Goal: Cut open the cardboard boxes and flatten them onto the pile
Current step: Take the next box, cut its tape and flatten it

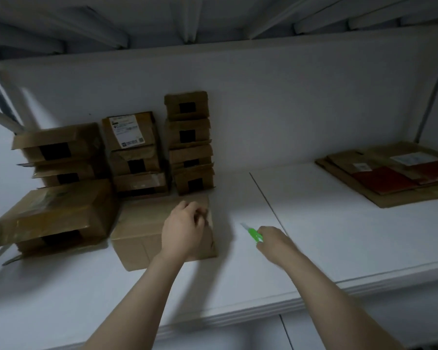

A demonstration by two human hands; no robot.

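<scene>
Observations, head view.

1. The left hand (185, 228) is lying on top of a closed cardboard box (142, 236). Its fingers are curling over the box's far right top corner and gripping the cardboard there.
2. This box is sitting flat on a white shelf (314, 236), left of the shelf's middle and roughly midway between the front edge and the back edge.
3. The right hand (273, 239) is clamping a green knife (254, 233) in a closed fist. It is hovering above the shelf just right of the box and is not touching it. The pale blade end is pointing toward the back left. The picture is blurred here, so how far the blade is extended cannot be told.
4. The two hands are working apart, with bare shelf showing between them.
5. Three stacks of taped boxes are standing along the back edge behind the held box: a left stack (58, 152), a middle stack (134, 152) with a white label on its top box, and a taller right stack (190, 142).
6. A larger taped box (56, 215) is sitting on another box near the left end, just beside the held box.
7. The flattened pile (390, 173), brown sheets with red panels, is lying at the right end toward the back edge, well apart from both hands.
</scene>
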